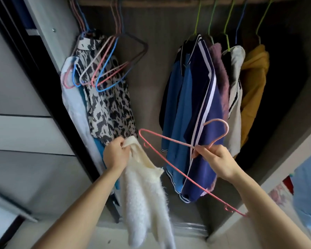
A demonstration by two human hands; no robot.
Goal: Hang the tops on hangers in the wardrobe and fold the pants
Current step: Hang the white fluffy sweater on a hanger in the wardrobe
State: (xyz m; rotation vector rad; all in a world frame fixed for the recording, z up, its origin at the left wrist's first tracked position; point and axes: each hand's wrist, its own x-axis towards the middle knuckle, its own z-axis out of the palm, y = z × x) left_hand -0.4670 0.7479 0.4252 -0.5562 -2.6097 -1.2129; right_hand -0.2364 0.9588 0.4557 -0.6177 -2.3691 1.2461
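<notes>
My left hand (116,153) grips the top edge of a fluffy white knitted top (144,198), which hangs down limp in front of the open wardrobe. My right hand (215,159) holds a pink wire hanger (171,140) by its neck, the hook pointing up and right, the long bar slanting down to the lower right. The hanger's left end sits close beside the top's held edge, outside the cloth.
The rail (151,2) carries a black-and-white patterned blouse (109,103) and several bare hangers (108,63) on the left, several hung tops (203,108) and a mustard one (253,83) on the right. A gap lies between the groups. A sliding door (25,132) stands left.
</notes>
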